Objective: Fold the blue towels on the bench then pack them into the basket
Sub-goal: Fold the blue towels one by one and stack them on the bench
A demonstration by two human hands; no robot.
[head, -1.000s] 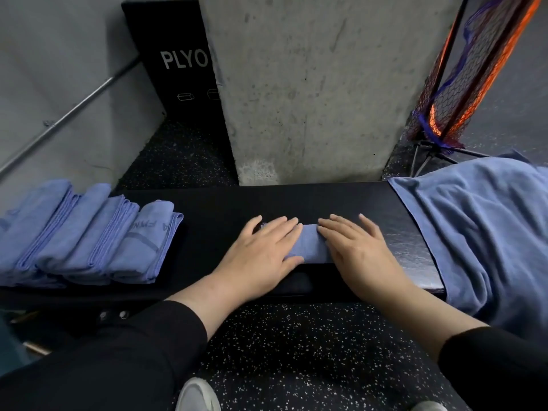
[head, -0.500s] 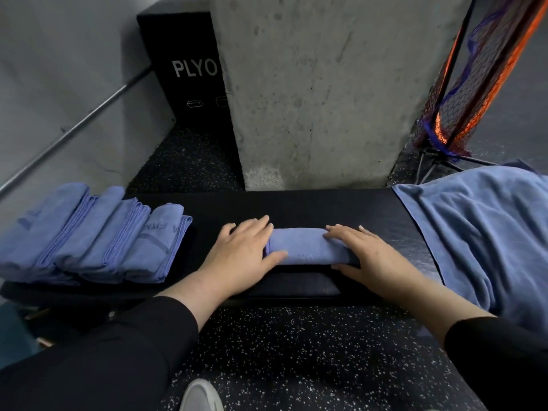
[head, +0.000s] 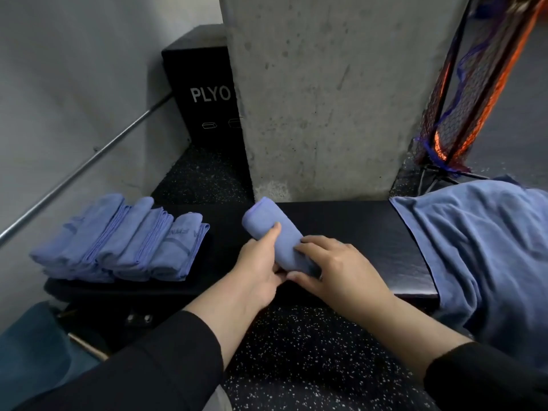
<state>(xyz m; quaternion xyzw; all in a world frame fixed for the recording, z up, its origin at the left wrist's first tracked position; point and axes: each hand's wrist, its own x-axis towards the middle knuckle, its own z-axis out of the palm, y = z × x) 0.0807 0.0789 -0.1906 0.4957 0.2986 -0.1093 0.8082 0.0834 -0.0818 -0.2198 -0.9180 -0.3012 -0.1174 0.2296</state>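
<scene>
A folded blue towel point(head: 272, 232) forms a thick roll, lifted off the black bench point(head: 341, 221) and pointing away from me. My left hand point(head: 255, 271) grips it from the left with the thumb on top. My right hand point(head: 335, 268) holds its near end from the right, fingers curled over the cloth. Several folded blue towels point(head: 124, 241) lie in a row on the bench's left end. A loose pile of unfolded blue towels point(head: 480, 250) covers the right end. No basket is in view.
A concrete pillar point(head: 320, 93) stands right behind the bench. A black box marked PLYO point(head: 201, 93) sits behind on the left, and a metal rail point(head: 77, 170) runs along the left wall. An orange and dark net point(head: 474, 93) stands at the back right. Speckled rubber floor point(head: 311, 360) lies below.
The towel lay crosswise on the bench under my flat hands. Both hands have since taken hold of it, lifted it and turned it so it points away from me.
</scene>
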